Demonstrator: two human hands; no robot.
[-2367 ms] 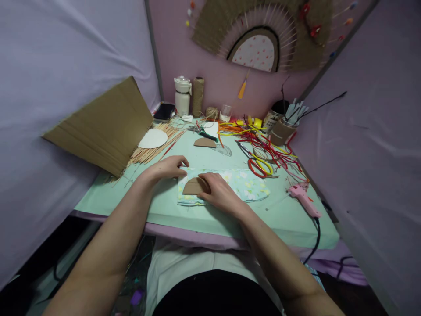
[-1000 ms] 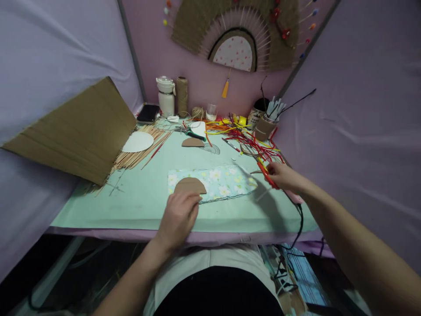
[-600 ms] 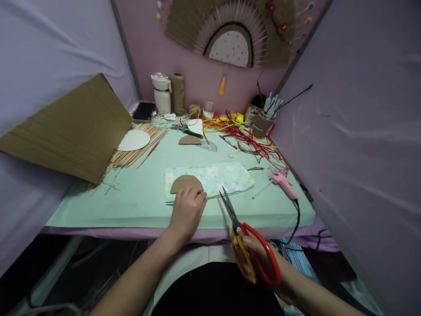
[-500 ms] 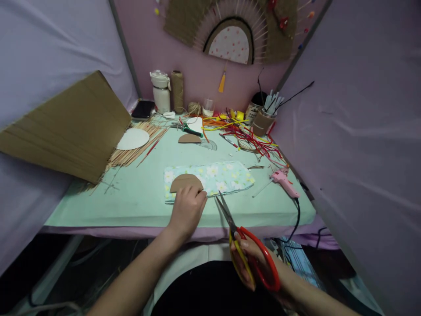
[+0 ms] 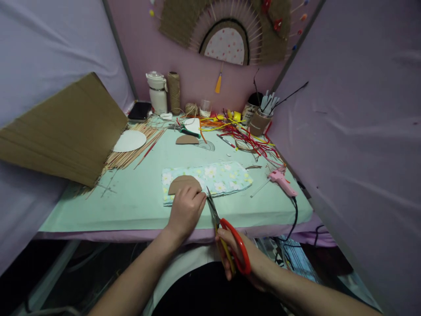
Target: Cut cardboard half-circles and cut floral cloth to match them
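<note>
A light blue floral fabric (image 5: 226,175) lies flat near the front of the table, with a brown cardboard half-circle (image 5: 184,183) on its left part. My left hand (image 5: 187,208) rests at the fabric's front edge, fingers curled together over the edge and touching the half-circle's lower side. What the fingertips do under the hand is hidden. In my right hand (image 5: 232,250) are scissors (image 5: 241,252) with red and yellow handles. Their blades stand slightly apart, at the fabric's front edge just right of my left fingers.
A pink glue gun (image 5: 282,181) lies on the right with its cord over the edge. Red and yellow pipe cleaners (image 5: 245,138), pliers (image 5: 189,131) and a protractor (image 5: 207,145) lie farther back. A large cardboard sheet (image 5: 66,127) leans over thin sticks (image 5: 131,153) on the left.
My right hand has brought the scissors left and slightly up to the fabric's edge beside my left hand. The blades have closed somewhat. My left hand has stayed on the fabric.
</note>
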